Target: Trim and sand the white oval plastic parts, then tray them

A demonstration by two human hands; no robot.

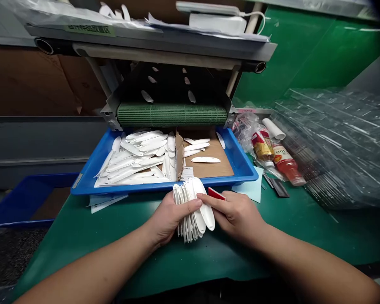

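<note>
Left hand (167, 217): closed around a fanned stack of white blades (191, 211), thumb across its front.
Right hand (237, 213): pinching the frontmost blade, a red piece (215, 194) tucked behind its fingers.
Stack: between both hands, above the counter (304, 223), just before the blue tray (240, 162).
Long axis: roughly upright, tips toward the tray.

A green conveyor roller (172, 115) sits at 12 o'clock; bagged bottles (274, 157) and clear plastic sheeting (342, 139) lie at 2 o'clock.
</note>
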